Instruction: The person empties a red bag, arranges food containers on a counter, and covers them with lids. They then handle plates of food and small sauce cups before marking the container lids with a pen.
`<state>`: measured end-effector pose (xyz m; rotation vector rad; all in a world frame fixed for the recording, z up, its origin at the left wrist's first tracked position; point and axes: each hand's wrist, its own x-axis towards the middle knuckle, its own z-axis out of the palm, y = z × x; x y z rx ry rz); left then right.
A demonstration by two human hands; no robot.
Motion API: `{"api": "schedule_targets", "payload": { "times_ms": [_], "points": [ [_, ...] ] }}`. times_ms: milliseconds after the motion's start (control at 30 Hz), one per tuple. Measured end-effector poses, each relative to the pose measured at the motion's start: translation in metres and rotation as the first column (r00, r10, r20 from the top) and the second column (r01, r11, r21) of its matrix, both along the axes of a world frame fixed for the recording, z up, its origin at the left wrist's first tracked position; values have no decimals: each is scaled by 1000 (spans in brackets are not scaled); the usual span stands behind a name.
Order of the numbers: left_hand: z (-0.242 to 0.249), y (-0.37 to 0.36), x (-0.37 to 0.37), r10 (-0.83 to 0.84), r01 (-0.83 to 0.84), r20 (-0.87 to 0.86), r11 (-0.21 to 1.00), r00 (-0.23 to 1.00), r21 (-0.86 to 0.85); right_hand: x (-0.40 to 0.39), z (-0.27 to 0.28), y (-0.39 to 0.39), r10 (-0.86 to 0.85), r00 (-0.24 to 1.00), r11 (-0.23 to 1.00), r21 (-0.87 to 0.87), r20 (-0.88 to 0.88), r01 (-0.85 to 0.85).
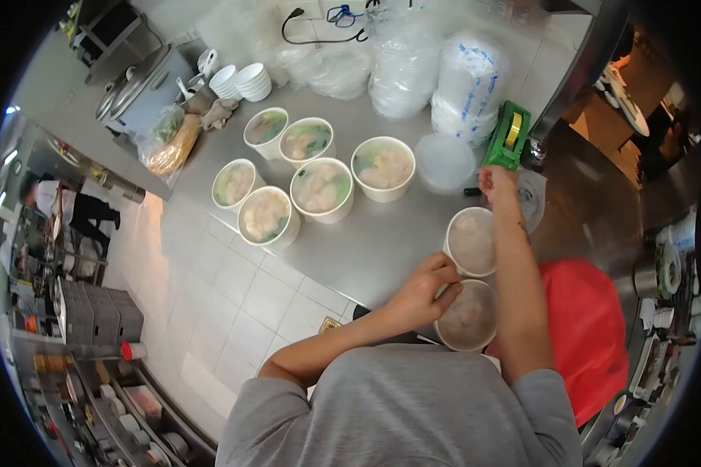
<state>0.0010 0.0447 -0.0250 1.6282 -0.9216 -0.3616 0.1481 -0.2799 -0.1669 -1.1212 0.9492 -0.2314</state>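
Note:
Two white bowls with clear lids, an upper one (472, 241) and a lower one (466, 315), stand close to my body. My left hand (428, 289) is at their left side with its fingers curled in; whether anything small is between them is hidden. Farther forward, my right hand (496, 183) has its fingers bent just below a green tape dispenser (514, 128) with yellow tape. What those fingers hold, if anything, is too small to tell. A stack of clear round lids (444, 162) lies left of this hand. Several filled bowls (322, 189) stand on the steel counter.
Plastic-wrapped stacks (467, 86) and small white bowls (253, 81) line the counter's back. A large pot (144, 89) and a bagged item (173, 148) are at far left. A red bag (584, 335) lies to the right. Another person (74, 206) stands in the left background.

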Motion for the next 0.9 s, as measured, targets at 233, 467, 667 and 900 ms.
{"api": "schedule_targets", "payload": {
  "times_ms": [233, 467, 667, 900],
  "points": [
    [-13, 57, 58, 374, -384, -124, 920, 919, -72, 46, 150, 131, 454, 735, 890, -290, 504, -351],
    [-111, 53, 121, 598, -545, -328, 802, 731, 246, 124, 66, 148, 720, 687, 637, -492, 103, -594],
    [-89, 54, 122, 537, -498, -265, 843, 800, 204, 127, 73, 129, 600, 757, 769, -448, 259, -456],
    [-13, 69, 97, 511, -545, -260, 836, 819, -73, 108, 179, 171, 601, 668, 657, -747, 439, -100]
  ]
}}
